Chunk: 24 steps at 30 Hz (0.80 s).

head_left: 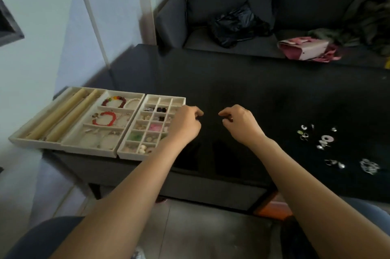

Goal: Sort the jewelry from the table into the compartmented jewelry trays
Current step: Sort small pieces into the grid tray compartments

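**Both your hands curled over the dark table, between trays and loose jewelry**

While both your forearms reach from the bottom of the frame up toward the middle, your two hands meet almost in the centre, over the black table (242, 81). Your left hand (185, 123) is beside the right edge of the small-compartment tray (147, 154), with its wrist covering the tray's right side. Its fingers are curled and the thumb and fingertips are pressed together, pointing to the right. Whether they pinch something, I cannot tell; the item would be too small to see.

Your right hand (240, 123) is just to the right of it, palm down, fingers also curled inward with the tips pointing to the left. A small dark-red spot shows near its fingertips, but it is too blurred to say if it is a held piece. The two hands are near each other and do not touch.

At the left of the frame, three cream trays lie side by side: the long-slot tray (25, 134) farthest left, the bracelet tray (84, 146) with two red bead bracelets (104, 119) in the middle, and the small-compartment tray with many little pieces.

At the right of the frame, the loose jewelry (325, 141) lies scattered on the table, well apart from your right hand.
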Each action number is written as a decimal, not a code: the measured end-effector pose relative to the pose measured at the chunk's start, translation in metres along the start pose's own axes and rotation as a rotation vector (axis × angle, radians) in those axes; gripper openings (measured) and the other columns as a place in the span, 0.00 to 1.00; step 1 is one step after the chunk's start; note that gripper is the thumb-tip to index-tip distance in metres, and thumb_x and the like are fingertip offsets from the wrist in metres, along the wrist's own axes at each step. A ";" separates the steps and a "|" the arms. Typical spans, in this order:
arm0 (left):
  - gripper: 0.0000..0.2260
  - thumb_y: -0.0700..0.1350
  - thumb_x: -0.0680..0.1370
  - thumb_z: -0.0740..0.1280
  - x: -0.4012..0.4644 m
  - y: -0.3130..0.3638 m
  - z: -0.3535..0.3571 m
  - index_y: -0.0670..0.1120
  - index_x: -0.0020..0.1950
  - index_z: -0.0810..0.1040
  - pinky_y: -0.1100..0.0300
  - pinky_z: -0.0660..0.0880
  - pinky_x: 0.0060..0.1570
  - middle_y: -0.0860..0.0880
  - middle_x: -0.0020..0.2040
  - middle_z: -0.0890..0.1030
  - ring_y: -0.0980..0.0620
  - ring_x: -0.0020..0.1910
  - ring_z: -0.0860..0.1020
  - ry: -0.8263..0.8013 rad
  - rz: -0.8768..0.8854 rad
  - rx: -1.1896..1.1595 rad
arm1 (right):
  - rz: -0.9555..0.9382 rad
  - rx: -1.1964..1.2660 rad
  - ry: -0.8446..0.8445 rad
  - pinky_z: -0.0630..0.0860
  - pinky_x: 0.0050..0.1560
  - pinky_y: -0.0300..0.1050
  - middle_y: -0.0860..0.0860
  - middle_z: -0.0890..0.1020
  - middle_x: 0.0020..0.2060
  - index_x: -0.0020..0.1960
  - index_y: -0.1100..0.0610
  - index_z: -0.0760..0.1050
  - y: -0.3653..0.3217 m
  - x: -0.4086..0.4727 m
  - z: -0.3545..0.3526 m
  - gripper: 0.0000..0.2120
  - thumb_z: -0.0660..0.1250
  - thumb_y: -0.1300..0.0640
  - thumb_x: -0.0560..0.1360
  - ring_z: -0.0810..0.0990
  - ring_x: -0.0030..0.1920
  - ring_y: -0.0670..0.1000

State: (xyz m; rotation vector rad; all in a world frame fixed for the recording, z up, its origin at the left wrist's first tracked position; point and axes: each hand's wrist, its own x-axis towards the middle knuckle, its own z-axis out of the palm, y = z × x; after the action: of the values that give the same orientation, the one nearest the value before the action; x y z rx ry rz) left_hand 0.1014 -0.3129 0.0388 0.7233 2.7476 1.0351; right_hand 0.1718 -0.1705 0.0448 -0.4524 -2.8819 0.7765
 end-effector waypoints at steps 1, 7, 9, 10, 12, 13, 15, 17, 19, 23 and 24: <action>0.16 0.34 0.77 0.61 0.001 0.003 0.004 0.47 0.62 0.77 0.59 0.73 0.58 0.47 0.62 0.76 0.51 0.60 0.75 0.009 -0.005 -0.016 | 0.028 -0.001 0.020 0.73 0.54 0.39 0.52 0.73 0.64 0.66 0.54 0.72 0.006 -0.002 -0.002 0.16 0.62 0.60 0.78 0.75 0.61 0.49; 0.15 0.38 0.80 0.59 0.020 0.092 0.081 0.46 0.66 0.74 0.65 0.71 0.52 0.47 0.65 0.73 0.53 0.58 0.75 -0.075 0.159 -0.083 | 0.266 -0.079 0.172 0.68 0.65 0.46 0.53 0.67 0.70 0.71 0.55 0.66 0.105 -0.041 -0.057 0.21 0.61 0.59 0.79 0.64 0.71 0.52; 0.17 0.38 0.81 0.57 0.024 0.119 0.112 0.47 0.69 0.71 0.62 0.73 0.56 0.48 0.68 0.71 0.51 0.61 0.75 -0.184 0.245 -0.066 | 0.335 -0.099 0.150 0.64 0.68 0.48 0.52 0.63 0.73 0.74 0.54 0.62 0.141 -0.052 -0.067 0.23 0.59 0.60 0.80 0.60 0.73 0.53; 0.18 0.37 0.81 0.56 0.026 0.129 0.127 0.47 0.70 0.69 0.60 0.71 0.61 0.48 0.70 0.69 0.50 0.64 0.73 -0.259 0.296 -0.035 | 0.357 -0.104 0.123 0.62 0.69 0.49 0.52 0.61 0.74 0.75 0.54 0.60 0.156 -0.056 -0.069 0.23 0.57 0.60 0.80 0.58 0.74 0.54; 0.22 0.35 0.81 0.54 0.031 0.145 0.155 0.48 0.74 0.64 0.58 0.60 0.70 0.50 0.74 0.64 0.52 0.73 0.63 -0.404 0.399 0.050 | 0.383 -0.121 0.061 0.57 0.72 0.50 0.52 0.57 0.76 0.76 0.53 0.57 0.185 -0.062 -0.072 0.26 0.55 0.63 0.80 0.53 0.76 0.55; 0.24 0.34 0.80 0.53 0.034 0.151 0.168 0.48 0.75 0.62 0.57 0.55 0.72 0.51 0.76 0.61 0.54 0.75 0.57 -0.468 0.439 0.090 | 0.393 -0.135 0.028 0.55 0.73 0.50 0.53 0.55 0.77 0.77 0.52 0.56 0.198 -0.064 -0.074 0.28 0.55 0.65 0.79 0.51 0.77 0.54; 0.26 0.34 0.80 0.53 0.037 0.158 0.188 0.50 0.76 0.57 0.56 0.52 0.73 0.53 0.77 0.56 0.56 0.76 0.51 -0.550 0.503 0.175 | 0.416 -0.152 -0.026 0.53 0.74 0.48 0.52 0.53 0.77 0.77 0.52 0.55 0.217 -0.067 -0.079 0.30 0.55 0.68 0.78 0.49 0.77 0.53; 0.25 0.37 0.81 0.54 0.040 0.162 0.202 0.50 0.77 0.55 0.55 0.52 0.73 0.53 0.78 0.53 0.55 0.76 0.48 -0.578 0.567 0.275 | 0.430 -0.139 -0.040 0.55 0.73 0.47 0.52 0.54 0.77 0.76 0.51 0.56 0.230 -0.067 -0.085 0.31 0.55 0.70 0.77 0.51 0.77 0.53; 0.24 0.41 0.81 0.55 0.041 0.163 0.211 0.50 0.77 0.55 0.55 0.53 0.73 0.52 0.78 0.52 0.54 0.77 0.48 -0.573 0.596 0.347 | 0.424 -0.112 -0.032 0.59 0.71 0.45 0.52 0.57 0.76 0.75 0.51 0.60 0.238 -0.067 -0.088 0.30 0.55 0.70 0.77 0.56 0.75 0.53; 0.21 0.44 0.82 0.56 0.042 0.162 0.216 0.48 0.75 0.60 0.54 0.59 0.72 0.50 0.77 0.57 0.52 0.76 0.55 -0.444 0.606 0.375 | 0.366 -0.139 0.085 0.68 0.63 0.43 0.53 0.70 0.68 0.68 0.53 0.72 0.247 -0.065 -0.088 0.20 0.60 0.65 0.78 0.67 0.69 0.53; 0.20 0.44 0.82 0.56 0.042 0.162 0.216 0.47 0.75 0.62 0.53 0.61 0.71 0.49 0.76 0.59 0.51 0.75 0.58 -0.402 0.611 0.383 | 0.363 -0.146 0.121 0.71 0.59 0.44 0.53 0.72 0.65 0.65 0.54 0.74 0.249 -0.065 -0.087 0.17 0.62 0.64 0.78 0.70 0.66 0.53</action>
State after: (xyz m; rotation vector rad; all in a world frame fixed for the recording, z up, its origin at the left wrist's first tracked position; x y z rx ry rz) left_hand 0.1868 -0.0593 -0.0181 1.6872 2.4218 0.3434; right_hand 0.3131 0.0551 -0.0088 -1.0235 -2.7874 0.5585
